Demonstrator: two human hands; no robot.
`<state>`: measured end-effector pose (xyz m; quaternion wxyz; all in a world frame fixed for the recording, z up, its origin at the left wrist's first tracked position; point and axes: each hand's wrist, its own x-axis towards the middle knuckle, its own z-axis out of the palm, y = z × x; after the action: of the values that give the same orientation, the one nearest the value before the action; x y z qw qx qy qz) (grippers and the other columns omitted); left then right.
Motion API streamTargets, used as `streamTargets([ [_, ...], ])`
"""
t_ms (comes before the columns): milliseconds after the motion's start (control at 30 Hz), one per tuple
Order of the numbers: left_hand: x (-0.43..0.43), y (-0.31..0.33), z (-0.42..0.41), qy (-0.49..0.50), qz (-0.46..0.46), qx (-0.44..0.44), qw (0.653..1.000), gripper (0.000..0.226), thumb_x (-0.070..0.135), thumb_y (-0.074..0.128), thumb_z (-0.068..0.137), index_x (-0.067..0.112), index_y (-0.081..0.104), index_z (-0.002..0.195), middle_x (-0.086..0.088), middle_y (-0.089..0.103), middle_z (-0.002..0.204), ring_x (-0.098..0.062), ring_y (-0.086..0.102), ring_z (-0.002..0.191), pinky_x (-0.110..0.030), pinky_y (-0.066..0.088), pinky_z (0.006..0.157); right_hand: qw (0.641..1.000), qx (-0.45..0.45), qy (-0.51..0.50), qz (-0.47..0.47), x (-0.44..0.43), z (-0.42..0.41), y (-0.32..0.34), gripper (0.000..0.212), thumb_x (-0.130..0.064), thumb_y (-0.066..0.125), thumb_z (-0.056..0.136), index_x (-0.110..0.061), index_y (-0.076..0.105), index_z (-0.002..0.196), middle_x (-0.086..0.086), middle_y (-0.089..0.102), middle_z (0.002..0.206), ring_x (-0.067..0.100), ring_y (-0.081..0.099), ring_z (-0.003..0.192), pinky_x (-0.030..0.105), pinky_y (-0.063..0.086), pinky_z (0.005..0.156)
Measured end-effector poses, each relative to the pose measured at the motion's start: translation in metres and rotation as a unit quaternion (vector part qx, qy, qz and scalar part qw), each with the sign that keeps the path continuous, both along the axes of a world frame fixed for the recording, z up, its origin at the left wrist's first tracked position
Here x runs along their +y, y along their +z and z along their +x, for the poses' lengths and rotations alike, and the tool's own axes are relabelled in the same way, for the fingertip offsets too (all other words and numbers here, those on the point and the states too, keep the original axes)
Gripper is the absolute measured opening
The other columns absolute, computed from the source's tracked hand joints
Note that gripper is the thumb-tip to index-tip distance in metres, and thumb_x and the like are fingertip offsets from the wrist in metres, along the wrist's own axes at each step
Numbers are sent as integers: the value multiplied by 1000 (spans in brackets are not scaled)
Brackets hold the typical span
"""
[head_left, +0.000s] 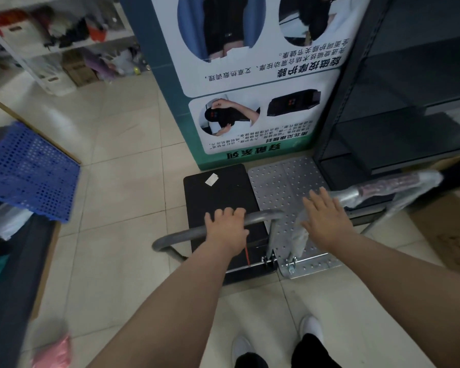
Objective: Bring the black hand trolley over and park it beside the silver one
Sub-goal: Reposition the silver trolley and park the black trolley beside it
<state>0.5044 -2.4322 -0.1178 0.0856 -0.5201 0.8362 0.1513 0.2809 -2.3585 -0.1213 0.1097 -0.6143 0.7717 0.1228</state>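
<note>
Two decks flush side by side on floor, long axes running away from feet: black hand trolley [221, 197] left of silver one [284, 187], left hand [227, 225] clamped on its handle [260, 217], right hand [327, 216] spread, empty.

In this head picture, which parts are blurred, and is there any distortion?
Head view: the blue perforated crate and the pink thing at the left edge are smeared; the black trolley and silver trolley are fairly sharp; the wide lens bends the dark shelving.

Black hand trolley [221, 192] stands on the tiled floor, deck edge-to-edge beside silver trolley [284, 187].
</note>
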Motion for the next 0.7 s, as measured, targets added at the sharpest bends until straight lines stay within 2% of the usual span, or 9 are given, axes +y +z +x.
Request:
streamTargets([
  [100, 9, 0, -45, -5, 9, 10, 1000, 53, 36, 49, 92, 24, 30, 141, -7, 42, 136, -32, 35, 127, -61, 14, 110, 999, 26, -44, 1, 5, -25, 4, 76, -17, 42, 91, -17, -7, 149, 16, -13, 158, 48, -16, 139, 54, -1, 116],
  [167, 14, -4, -63, 1, 13, -15, 1000, 54, 34, 47, 93, 23, 27, 143, -7, 41, 138, -31, 34, 128, -64, 10, 109, 998, 9, -65, 22, 10, -43, 4, 83, -9, 46, 86, -15, -9, 149, 22, -16, 155, 53, -15, 138, 55, 1, 116],
  [267, 18, -10, -74, 25, 12, -58, 998, 57, 31, 46, 93, 26, 22, 145, -5, 38, 138, -30, 32, 129, -66, 4, 109, 998, -37, -25, 39, 12, -66, 0, 83, 3, 44, 81, -13, 0, 149, 25, -21, 153, 49, -18, 139, 49, 9, 117],
  [367, 18, -12, -76, 34, 2, -71, 997, 60, 31, 50, 92, 28, 21, 144, -4, 38, 137, -29, 32, 127, -65, 6, 109, 997, -75, 12, 27, 4, -83, -1, 88, 11, 46, 78, -14, 3, 150, 22, -25, 152, 42, -21, 140, 44, 19, 115],
  [533, 17, -11, -83, 58, 13, -90, 994, 63, 32, 51, 91, 30, 19, 145, -4, 36, 141, -28, 30, 131, -64, 4, 109, 994, -99, 42, 34, -11, -96, 3, 85, 9, 47, 79, -11, 4, 149, 19, -28, 153, 38, -23, 141, 42, 29, 110],
  [700, 21, -8, -90, 87, 3, -105, 991, 67, 29, 50, 90, 28, 17, 148, -5, 30, 147, -28, 26, 135, -62, 4, 110, 993, -86, 61, 44, -23, -106, 12, 77, 0, 45, 84, -8, 4, 149, 18, -21, 155, 37, -19, 142, 46, 20, 117],
])
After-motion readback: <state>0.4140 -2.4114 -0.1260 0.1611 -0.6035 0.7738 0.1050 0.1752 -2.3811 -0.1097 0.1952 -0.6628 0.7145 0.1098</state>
